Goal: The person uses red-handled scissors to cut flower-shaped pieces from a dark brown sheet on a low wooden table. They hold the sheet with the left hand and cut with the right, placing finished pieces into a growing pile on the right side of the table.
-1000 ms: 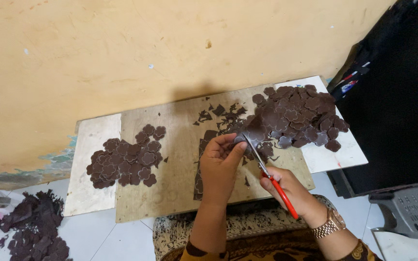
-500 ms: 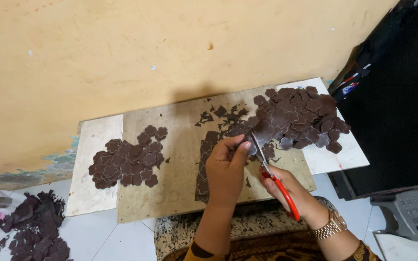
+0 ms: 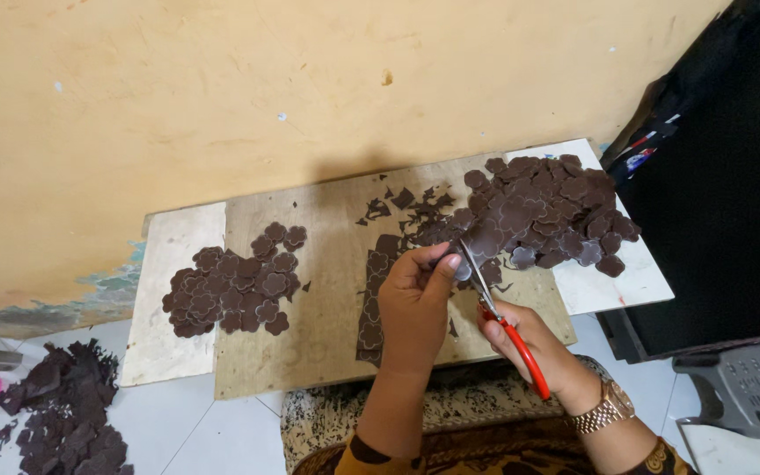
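Comparing this moment with the two earlier views, we see the left hand [image 3: 415,303] has crept a little toward the far right of the bench [image 3: 336,352], so the brown piece [image 3: 485,244] pinched in its grip now sits right against the near edge of the big heap of brown flower-shaped cutouts [image 3: 547,211] at the far right corner. The red-handled scissors [image 3: 499,317] in the right hand [image 3: 534,343] have swung with it, the blades now pointing more steeply away from us and meeting the piece just past the left thumb. We judge that the cut has advanced round the outline of one shape rather than finished, since the piece is still one with the material above the fingers. The left grip is clamped on that piece; the right grip is closed round the scissor handles. The smaller pile of cutouts [image 3: 235,286] near the left edge of the bench and the strip of uncut brown sheet [image 3: 376,295] under the left hand look unchanged. We cannot tell whether the blades are open or shut, as the thumb covers their crossing, nor where the held piece ends against the heap. The dark scraps on the floor [image 3: 59,413] are cut off by the frame's lower edge.
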A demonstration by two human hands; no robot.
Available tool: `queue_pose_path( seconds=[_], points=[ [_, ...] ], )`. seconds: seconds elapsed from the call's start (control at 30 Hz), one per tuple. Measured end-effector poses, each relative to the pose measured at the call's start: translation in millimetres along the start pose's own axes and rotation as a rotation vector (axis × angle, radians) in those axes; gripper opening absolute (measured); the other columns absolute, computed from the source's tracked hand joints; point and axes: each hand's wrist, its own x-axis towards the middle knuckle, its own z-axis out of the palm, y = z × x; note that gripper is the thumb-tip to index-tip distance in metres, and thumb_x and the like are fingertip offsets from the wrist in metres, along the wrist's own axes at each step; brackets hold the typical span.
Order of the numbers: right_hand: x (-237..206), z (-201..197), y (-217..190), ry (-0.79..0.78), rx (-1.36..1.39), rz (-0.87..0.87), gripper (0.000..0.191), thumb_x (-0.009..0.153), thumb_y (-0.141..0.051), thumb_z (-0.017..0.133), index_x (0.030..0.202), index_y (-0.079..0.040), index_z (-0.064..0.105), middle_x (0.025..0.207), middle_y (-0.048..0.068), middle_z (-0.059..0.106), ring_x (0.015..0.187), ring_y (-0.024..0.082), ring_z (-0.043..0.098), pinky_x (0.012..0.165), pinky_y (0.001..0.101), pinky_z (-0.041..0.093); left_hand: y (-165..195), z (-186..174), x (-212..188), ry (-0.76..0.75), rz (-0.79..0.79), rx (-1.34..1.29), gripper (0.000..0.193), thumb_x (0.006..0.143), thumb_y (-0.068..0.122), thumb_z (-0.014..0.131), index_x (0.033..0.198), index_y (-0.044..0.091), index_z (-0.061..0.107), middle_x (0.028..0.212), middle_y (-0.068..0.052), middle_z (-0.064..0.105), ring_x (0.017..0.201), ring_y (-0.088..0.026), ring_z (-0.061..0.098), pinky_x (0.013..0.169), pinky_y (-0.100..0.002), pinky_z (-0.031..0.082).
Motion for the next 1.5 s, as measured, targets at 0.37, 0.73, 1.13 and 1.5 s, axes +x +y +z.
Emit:
queue_pose_path(
  seconds=[0.37, 0.73, 1.13, 1.5],
  points=[
    [-1, 3, -22, -0.03, 0.049, -0.139, 0.062, 0.098, -0.07, 0.043, 0.088, -0.009, 0.051, 0.075, -0.001, 0.043, 0.069, 0.013, 0.041, 0.061, 0.0283, 0.039, 0, 5, -5, -0.088, -0.001, -0.127, 0.016, 0.093, 0.007, 0.074, 0.106, 0.0, 0.068, 0.093, -0.003, 0.073, 0.081, -0.007, 0.066, 0.074, -0.022, 0.055],
    [-3, 2, -26, -0.023, 0.062, -0.099, 0.06, 0.099, -0.067, 0.043, 0.085, -0.008, 0.05, 0.073, -0.002, 0.042, 0.067, 0.012, 0.042, 0.06, 0.0275, 0.039, -9, 5, -5, -0.047, -0.015, -0.21, 0.014, 0.092, -0.001, 0.073, 0.098, 0.002, 0.061, 0.09, -0.003, 0.069, 0.08, -0.005, 0.064, 0.072, -0.02, 0.053],
    [-3, 8, -11, 0.092, 0.068, -0.022, 0.057, 0.097, -0.064, 0.047, 0.085, -0.009, 0.053, 0.069, -0.005, 0.042, 0.061, 0.008, 0.039, 0.053, 0.0259, 0.035, -12, 9, -7, -0.006, -0.066, -0.149, 0.014, 0.092, 0.004, 0.073, 0.095, 0.004, 0.06, 0.086, -0.004, 0.068, 0.071, -0.006, 0.063, 0.063, -0.022, 0.054],
    [-1, 16, 2, 0.142, 0.093, 0.01, 0.053, 0.098, -0.061, 0.049, 0.084, -0.01, 0.053, 0.066, -0.007, 0.041, 0.057, 0.007, 0.036, 0.049, 0.0242, 0.031, -15, 7, -6, -0.003, -0.079, -0.19, 0.013, 0.092, 0.003, 0.072, 0.094, 0.003, 0.059, 0.085, -0.006, 0.067, 0.069, -0.009, 0.063, 0.063, -0.023, 0.054]
  ],
)
